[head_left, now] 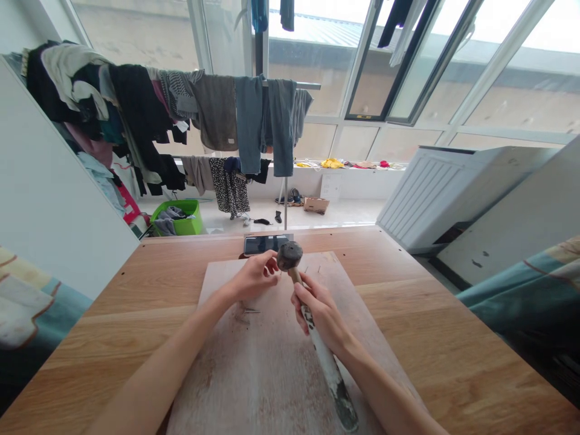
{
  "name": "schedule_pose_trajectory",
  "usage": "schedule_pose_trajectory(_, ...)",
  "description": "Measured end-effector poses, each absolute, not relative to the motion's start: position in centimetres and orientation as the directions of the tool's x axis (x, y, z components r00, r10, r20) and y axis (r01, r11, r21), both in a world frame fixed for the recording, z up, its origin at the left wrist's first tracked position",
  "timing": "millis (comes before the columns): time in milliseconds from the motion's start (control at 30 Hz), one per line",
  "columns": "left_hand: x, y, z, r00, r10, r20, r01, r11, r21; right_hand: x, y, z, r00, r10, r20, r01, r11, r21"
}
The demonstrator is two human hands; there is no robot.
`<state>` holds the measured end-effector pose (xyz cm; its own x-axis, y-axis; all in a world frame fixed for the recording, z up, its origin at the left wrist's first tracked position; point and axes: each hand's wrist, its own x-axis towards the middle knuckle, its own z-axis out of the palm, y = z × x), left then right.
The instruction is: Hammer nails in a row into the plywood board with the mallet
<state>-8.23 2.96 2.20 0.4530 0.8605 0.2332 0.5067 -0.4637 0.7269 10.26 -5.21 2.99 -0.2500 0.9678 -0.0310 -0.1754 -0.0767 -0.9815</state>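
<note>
My right hand point(319, 305) grips a hammer point(326, 362) high on its worn, white-painted handle, close below the dark, round head. The handle slants back toward me over a pale, scuffed wooden board point(254, 374). Left of the hammer head, my left hand point(256, 275) hovers low over the board, fingers loosely curled with a gap between thumb and forefinger. A thin nail point(280, 275) seems to stand just beyond these fingertips, partly hidden by the hammer. Another nail point(319, 269) stands upright to the right, and a loose nail point(252, 311) lies nearer me.
Under the board is a wooden tabletop point(136, 338). A phone point(265, 244) lies beyond the board's far edge. Clothes hang on a rack point(308, 86) behind the table, beside a green basket point(190, 220) on the floor. A white appliance point(435, 187) stands at right.
</note>
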Motion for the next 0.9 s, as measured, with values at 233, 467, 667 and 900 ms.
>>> schedule_pose_trajectory(233,-12.3,0.5,7.2,0.582,0.788,-0.202,0.784,-0.477,0.397,10.6,-5.1,3.2,-0.205,0.978,-0.027,-0.192,-0.067,-0.979)
schedule_pose_trajectory(467,-11.3,0.3,5.9,0.608,0.762,-0.222,0.76,-0.478,0.44,10.6,-5.1,3.0,-0.201,0.979,-0.039,-0.18,-0.076,-0.981)
schedule_pose_trajectory(667,-11.2,1.6,5.4,0.553,0.831,0.069,0.669,-0.491,0.557,10.7,-5.1,3.0,-0.171,0.984,-0.041,-0.163,-0.069,-0.984)
schedule_pose_trajectory(900,-10.9,2.7,3.4,0.528,0.827,0.192,0.676,-0.546,0.494,10.6,-5.2,3.1,-0.18,0.983,-0.039,-0.166,-0.069,-0.984)
